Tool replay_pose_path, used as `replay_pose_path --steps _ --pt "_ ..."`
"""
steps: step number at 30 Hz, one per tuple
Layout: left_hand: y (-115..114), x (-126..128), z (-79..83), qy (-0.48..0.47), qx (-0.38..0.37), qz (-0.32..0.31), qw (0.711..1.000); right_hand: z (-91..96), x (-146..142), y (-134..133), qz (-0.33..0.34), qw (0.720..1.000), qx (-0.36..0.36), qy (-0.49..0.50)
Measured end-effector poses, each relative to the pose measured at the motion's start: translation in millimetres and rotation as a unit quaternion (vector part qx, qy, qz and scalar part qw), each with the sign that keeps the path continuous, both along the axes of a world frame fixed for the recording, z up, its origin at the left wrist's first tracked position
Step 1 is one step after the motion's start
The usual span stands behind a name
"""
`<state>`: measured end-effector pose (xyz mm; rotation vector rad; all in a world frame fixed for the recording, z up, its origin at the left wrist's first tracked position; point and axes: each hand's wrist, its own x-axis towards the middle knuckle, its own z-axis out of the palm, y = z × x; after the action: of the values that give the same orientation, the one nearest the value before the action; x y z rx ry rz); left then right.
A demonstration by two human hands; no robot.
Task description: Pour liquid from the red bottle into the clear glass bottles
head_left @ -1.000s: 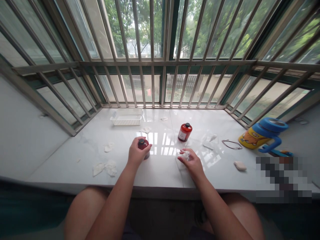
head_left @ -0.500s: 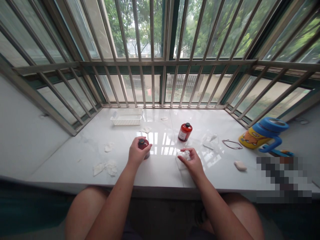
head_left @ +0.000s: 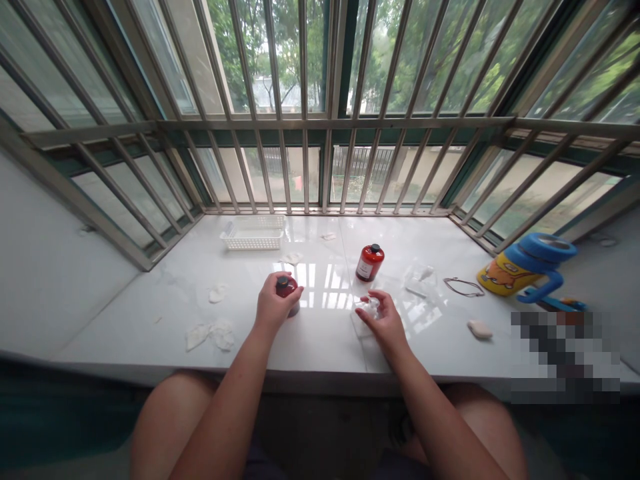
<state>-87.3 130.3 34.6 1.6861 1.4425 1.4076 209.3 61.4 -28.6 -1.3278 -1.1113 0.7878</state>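
My left hand (head_left: 273, 303) is closed around a small red bottle (head_left: 289, 288) with a black cap, upright on the white tabletop; the palm and fingers hide part of it. To the right, my right hand (head_left: 385, 317) has its thumb and fingers curved around a piece of crumpled clear plastic (head_left: 371, 307) on the surface. The exact form of that plastic is hard to make out. A second red bottle (head_left: 370, 263), with a black cap and white label, stands just beyond my right hand, touched by neither hand.
A white plastic basket (head_left: 253, 241) sits at the back left. Crumpled white tissues (head_left: 210, 335) lie at left. On the right are more clear plastic (head_left: 421, 283), a thin cord loop (head_left: 464, 287), a pale stone-like piece (head_left: 480, 329) and a yellow-blue flask (head_left: 520, 267). Metal bars (head_left: 330, 125) line the window.
My right index finger has lifted slightly, widening the gap to the thumb around the clear plastic. My left hand and both bottles stay in place.
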Motion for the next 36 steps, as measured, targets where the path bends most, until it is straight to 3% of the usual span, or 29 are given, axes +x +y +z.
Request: replay_pose_path --steps 3,8,13,19,24,32,36 --pt "-0.1 0.1 0.4 0.002 0.000 0.002 1.000 -1.5 -0.2 -0.7 -0.003 1.000 0.001 0.022" --pt "-0.1 -0.2 0.5 0.004 0.004 0.001 1.000 4.0 1.1 -1.9 0.009 0.999 -0.016 -0.049" --pt "-0.1 -0.5 -0.2 0.001 0.002 0.001 1.000 5.8 -2.0 -1.7 -0.003 1.000 0.016 0.003" --pt "-0.4 -0.2 -0.2 -0.002 0.001 -0.002 1.000 7.8 -0.6 -3.9 0.003 0.998 -0.029 -0.063" --pt "-0.4 -0.1 -0.6 -0.002 0.004 -0.002 1.000 7.9 -1.7 -3.4 -0.003 1.000 -0.002 -0.016" --pt "-0.3 -0.3 -0.2 0.001 0.006 0.000 1.000 14.3 -2.9 -5.9 -0.006 0.998 -0.035 -0.059" --pt "-1.3 0.2 1.3 -0.001 0.008 0.002 1.000 17.6 -9.6 -6.3 -0.025 1.000 -0.008 -0.012"
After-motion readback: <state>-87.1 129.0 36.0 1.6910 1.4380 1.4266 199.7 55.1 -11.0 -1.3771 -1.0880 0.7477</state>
